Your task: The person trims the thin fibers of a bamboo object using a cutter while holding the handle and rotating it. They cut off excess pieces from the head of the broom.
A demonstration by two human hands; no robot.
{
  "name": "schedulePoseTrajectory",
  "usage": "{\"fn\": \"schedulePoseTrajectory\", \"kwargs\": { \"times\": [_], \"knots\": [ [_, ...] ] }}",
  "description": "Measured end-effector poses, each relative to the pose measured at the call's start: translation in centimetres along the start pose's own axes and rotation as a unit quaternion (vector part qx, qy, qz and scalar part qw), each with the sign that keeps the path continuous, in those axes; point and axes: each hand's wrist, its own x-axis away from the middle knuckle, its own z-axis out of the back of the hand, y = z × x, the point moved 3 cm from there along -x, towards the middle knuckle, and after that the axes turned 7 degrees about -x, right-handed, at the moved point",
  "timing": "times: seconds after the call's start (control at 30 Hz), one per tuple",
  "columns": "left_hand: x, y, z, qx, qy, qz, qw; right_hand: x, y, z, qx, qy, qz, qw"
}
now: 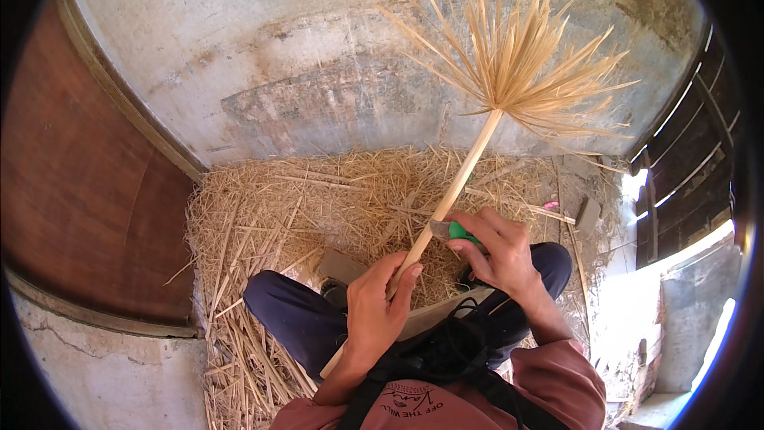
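Observation:
A pale bamboo stick [471, 163] runs aslant from near my lap up toward the far wall. Its far end spreads into a fan of many thin split strips [521, 72]. My left hand [376, 310] is closed round the lower part of the stick, thumb along its side. In my right hand [503, 253] is a small knife [458, 231] with a green handle. Its short blade lies against the stick a little beyond my left hand. The lower end of the stick shows again below my left hand, near my thigh.
Bamboo shavings [263, 207] cover the floor around my bent legs. Ahead stands a stained plaster wall [318, 95]. A brown wooden panel [95, 175] is on the left, dark slatted boards [692, 159] on the right. A small block [588, 213] lies by the shavings.

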Motion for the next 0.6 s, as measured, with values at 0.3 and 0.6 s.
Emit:
{"fn": "schedulePoseTrajectory", "kwargs": {
  "times": [0.3,0.6],
  "knots": [
    [0.5,0.3,0.0,0.0,-0.002,0.016,1.0,-0.1,1.3,0.8,0.037,0.026,-0.005,0.999],
    [0.7,0.5,0.0,-0.008,0.026,0.009,1.0,0.1,0.4,0.1,0.034,-0.005,0.027,0.999]
  ]
}}
